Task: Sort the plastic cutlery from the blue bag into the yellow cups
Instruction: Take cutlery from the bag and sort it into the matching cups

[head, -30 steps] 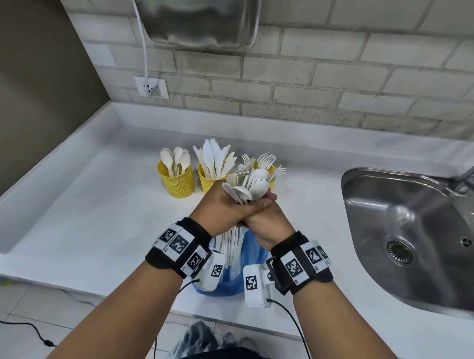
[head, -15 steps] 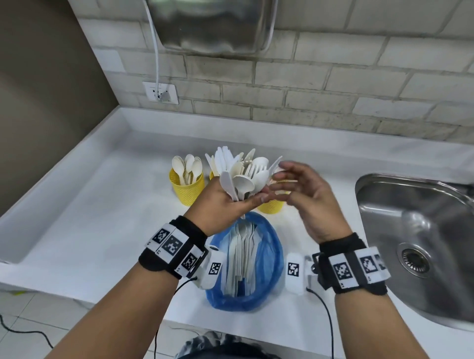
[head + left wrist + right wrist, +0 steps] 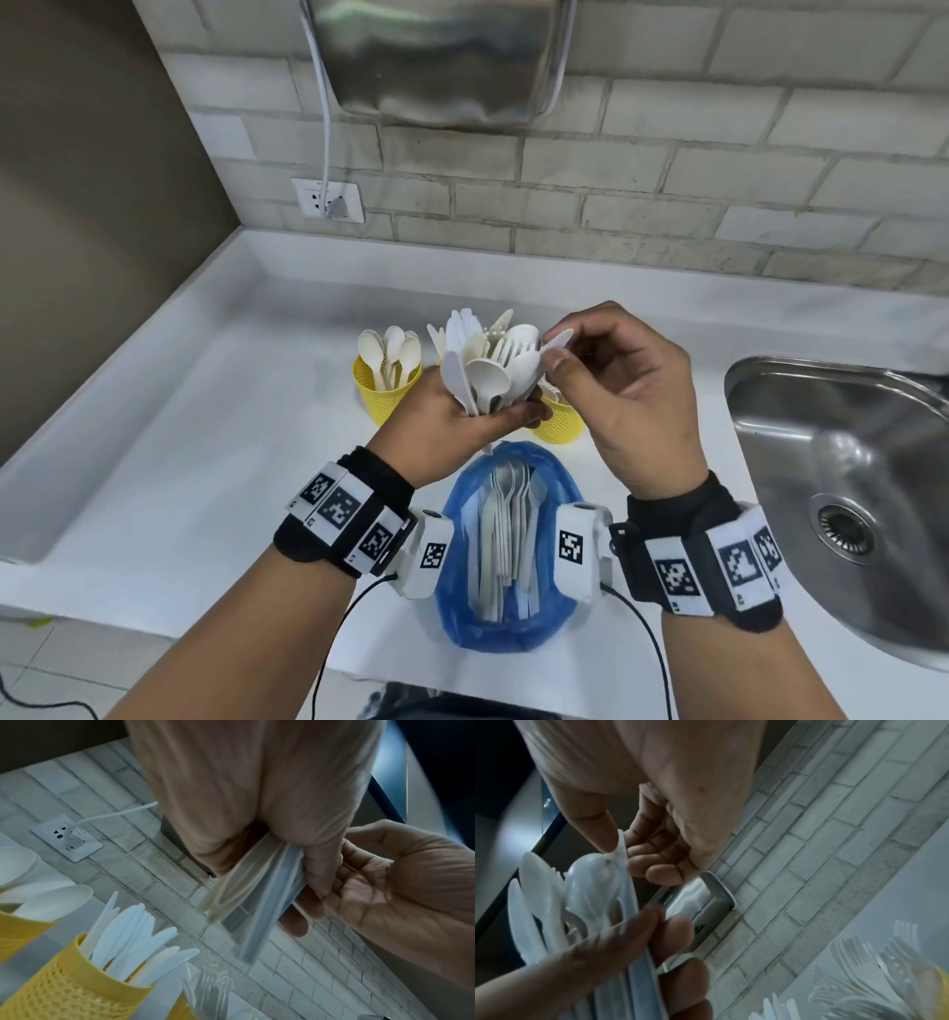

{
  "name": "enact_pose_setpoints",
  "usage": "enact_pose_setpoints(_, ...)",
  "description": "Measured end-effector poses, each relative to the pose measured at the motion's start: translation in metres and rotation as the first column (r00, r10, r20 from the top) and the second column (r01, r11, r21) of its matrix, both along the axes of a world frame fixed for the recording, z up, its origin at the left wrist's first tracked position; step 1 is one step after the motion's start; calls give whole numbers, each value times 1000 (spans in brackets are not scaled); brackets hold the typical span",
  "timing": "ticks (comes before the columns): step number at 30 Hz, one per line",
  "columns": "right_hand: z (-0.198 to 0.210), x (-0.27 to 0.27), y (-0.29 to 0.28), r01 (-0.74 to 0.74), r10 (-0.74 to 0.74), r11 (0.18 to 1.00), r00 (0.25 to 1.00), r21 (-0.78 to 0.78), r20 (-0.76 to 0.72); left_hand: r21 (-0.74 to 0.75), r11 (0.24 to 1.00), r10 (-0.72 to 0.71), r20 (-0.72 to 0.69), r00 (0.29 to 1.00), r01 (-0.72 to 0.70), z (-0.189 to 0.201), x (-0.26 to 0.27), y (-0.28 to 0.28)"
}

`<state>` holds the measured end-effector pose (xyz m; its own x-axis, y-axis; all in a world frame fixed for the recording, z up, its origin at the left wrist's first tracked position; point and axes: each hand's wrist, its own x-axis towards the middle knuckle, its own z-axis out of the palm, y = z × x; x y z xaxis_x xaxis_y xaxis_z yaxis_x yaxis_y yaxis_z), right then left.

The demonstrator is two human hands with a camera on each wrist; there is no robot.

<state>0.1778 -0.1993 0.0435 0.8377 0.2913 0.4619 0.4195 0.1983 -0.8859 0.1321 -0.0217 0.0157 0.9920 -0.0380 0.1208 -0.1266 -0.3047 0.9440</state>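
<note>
Head view: left hand (image 3: 462, 416) is clenched around a mixed bundle (image 3: 493, 370) of white cutlery, held upright above the blue bag (image 3: 554, 611), which lies on the counter (image 3: 179, 462) with more cutlery inside. Right hand (image 3: 631, 390) pinches the tip of a knife (image 3: 557, 340) at the bundle's top. Three yellow cups (image 3: 382, 393) stand behind: spoons left, knives in the middle cup, which is mostly hidden here, forks right.

Left wrist view: handles fan out below the fist, the right hand's fingers (image 3: 308, 908) beside them. Knife cup (image 3: 69, 983) and fork tines show clearly here.

Right wrist view: only this view shows the pinch closely, thumb and fingers closed on the knife (image 3: 622, 850) against a spoon bowl.

Judgement: the pieces look light, stiff and smooth, likely to slip. Draw one out along its length while the left fist holds firm, or neighbours may come with it.
</note>
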Motion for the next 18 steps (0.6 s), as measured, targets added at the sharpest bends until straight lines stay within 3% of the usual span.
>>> enact_pose_setpoints(9,18,-6,14,8,3,988,998,-153,69,-34,992,125,10,992,-125,9,3,11)
enact_pose_setpoints(18,13,-12,44,89,-86,995,995,-55,53,57,996,71,14,997,-72,12,2,33)
